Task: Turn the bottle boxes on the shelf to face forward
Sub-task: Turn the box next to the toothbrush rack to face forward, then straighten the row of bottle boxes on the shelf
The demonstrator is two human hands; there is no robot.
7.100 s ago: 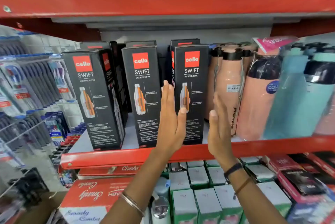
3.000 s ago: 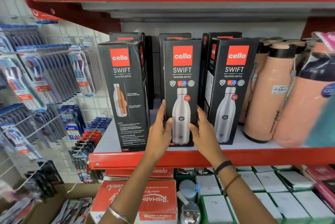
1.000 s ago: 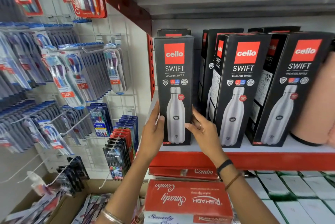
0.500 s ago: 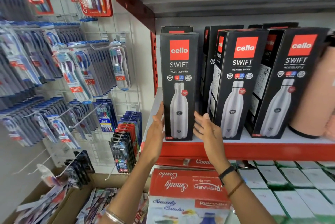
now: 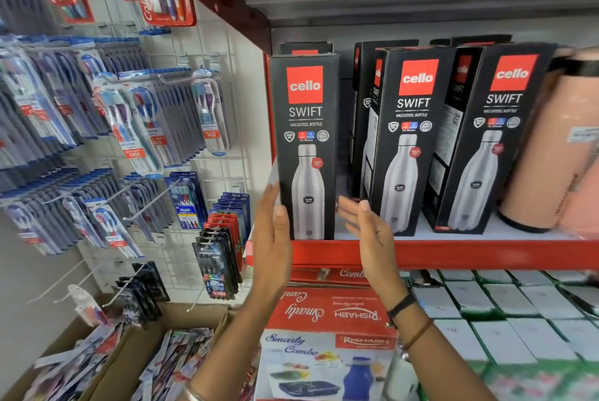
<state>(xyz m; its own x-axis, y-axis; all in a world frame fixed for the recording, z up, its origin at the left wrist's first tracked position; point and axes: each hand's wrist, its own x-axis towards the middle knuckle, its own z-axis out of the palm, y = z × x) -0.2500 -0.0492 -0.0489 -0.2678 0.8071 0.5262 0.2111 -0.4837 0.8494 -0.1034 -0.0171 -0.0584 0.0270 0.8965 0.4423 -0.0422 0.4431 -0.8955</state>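
Two bare hands are reaching up toward a red shelf (image 5: 453, 254). The left hand (image 5: 272, 238) is hovering flat beside the lower left edge of the leftmost bottle box (image 5: 306, 147), its fingers straight and holding nothing; whether they touch it is unclear. The right hand (image 5: 369, 228) is spreading open just right of the box, gripping nothing. Behind, three black bottle boxes are standing upright, fronts showing, with peach flasks (image 5: 544, 154) sitting farther right.

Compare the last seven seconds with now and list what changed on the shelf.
All three front boxes were turned from their text panels to the bottle picture; the left box last. Both hands, left and right, have let go of it and are open. The peach flask stayed put.
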